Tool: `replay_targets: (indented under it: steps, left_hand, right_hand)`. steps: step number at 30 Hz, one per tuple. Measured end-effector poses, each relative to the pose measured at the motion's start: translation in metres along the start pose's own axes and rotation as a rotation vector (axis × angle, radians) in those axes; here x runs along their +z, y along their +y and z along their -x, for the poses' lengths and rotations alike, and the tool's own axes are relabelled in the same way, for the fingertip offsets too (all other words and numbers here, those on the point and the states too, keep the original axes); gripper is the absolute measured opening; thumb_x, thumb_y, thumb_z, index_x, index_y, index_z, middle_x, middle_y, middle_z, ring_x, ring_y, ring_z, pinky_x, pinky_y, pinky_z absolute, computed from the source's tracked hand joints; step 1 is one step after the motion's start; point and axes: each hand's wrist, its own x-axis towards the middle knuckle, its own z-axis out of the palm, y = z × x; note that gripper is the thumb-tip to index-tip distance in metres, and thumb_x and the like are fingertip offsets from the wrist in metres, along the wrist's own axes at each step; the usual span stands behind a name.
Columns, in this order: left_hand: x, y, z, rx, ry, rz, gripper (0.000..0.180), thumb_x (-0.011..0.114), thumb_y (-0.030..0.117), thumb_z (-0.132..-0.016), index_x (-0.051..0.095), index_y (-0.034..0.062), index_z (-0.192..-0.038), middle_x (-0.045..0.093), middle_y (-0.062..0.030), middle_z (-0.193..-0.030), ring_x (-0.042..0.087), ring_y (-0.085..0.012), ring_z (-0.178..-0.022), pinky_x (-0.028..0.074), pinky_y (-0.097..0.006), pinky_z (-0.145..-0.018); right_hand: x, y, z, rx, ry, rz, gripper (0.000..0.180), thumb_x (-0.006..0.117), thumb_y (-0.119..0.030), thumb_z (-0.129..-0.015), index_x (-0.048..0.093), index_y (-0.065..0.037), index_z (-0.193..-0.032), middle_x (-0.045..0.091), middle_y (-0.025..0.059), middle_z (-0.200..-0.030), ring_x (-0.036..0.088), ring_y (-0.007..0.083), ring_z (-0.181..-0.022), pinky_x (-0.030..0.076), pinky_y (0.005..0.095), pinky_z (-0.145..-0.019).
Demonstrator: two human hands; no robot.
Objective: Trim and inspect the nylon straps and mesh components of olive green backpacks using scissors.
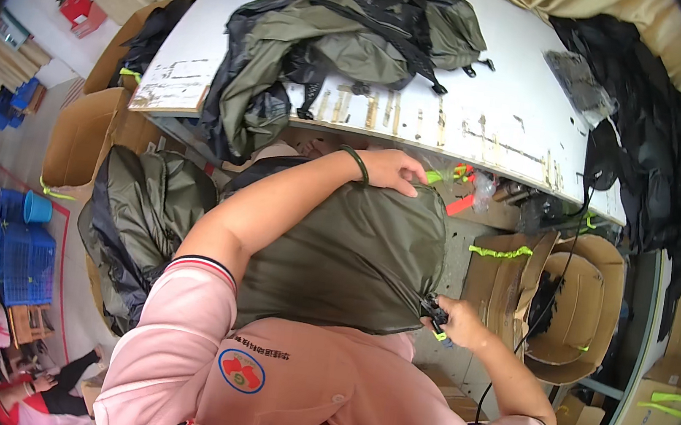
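Observation:
An olive-green bag [352,252] lies stretched across my lap, below the edge of the white table [505,122]. My left hand [392,170], with a dark green band on the wrist, grips the bag's far top edge. At the bag's near right corner, my right hand [459,322] is closed on a small black buckle with a yellow-green tab [438,318]. My pink sleeves fill the lower part of the view.
More olive and black bags [336,42] are heaped on the table, with black fabric [646,148] piled at its right end. Open cardboard boxes [575,309] stand on the right and left. A dark grey sack [135,221] sits at my left. Blue crates [24,259] stand far left.

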Motion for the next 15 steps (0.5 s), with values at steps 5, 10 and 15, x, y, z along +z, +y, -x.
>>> replay_targets:
  steps: [5,10,15]
  left_hand:
    - [0.0,0.003,0.002,-0.138,-0.145,0.471,0.037,0.07,0.013,-0.083,0.059,0.0044,-0.118,0.057,0.0031,-0.087,0.052,-0.0043,-0.078,0.044,-0.021,-0.071]
    - [0.016,0.019,0.012,0.01,-0.139,0.495,0.032,0.072,0.016,-0.082,0.06,0.0043,-0.109,0.061,0.0,-0.086,0.055,-0.0072,-0.083,0.044,-0.023,-0.075]
    - [-0.004,0.011,0.071,0.203,0.268,-0.007,0.034,0.073,0.024,-0.081,0.062,0.0043,-0.106,0.061,-0.005,-0.096,0.057,-0.0185,-0.086,0.046,-0.029,-0.076]
  right_hand:
    - [-0.072,-0.017,-0.022,-0.029,0.199,0.183,0.023,0.076,-0.015,-0.077,0.058,-0.003,-0.086,0.061,0.0118,-0.067,0.059,0.0214,-0.058,0.049,0.0342,-0.059]
    - [-0.097,-0.065,-0.103,-0.165,0.409,-0.216,0.034,0.071,-0.003,-0.081,0.05,-0.001,-0.107,0.056,0.0046,-0.092,0.053,0.01,-0.078,0.049,0.0259,-0.065]
    - [-0.094,-0.048,-0.134,-0.129,0.223,-0.226,0.023,0.069,0.001,-0.081,0.051,-0.003,-0.095,0.054,0.0001,-0.086,0.052,0.0075,-0.076,0.047,0.0238,-0.068]
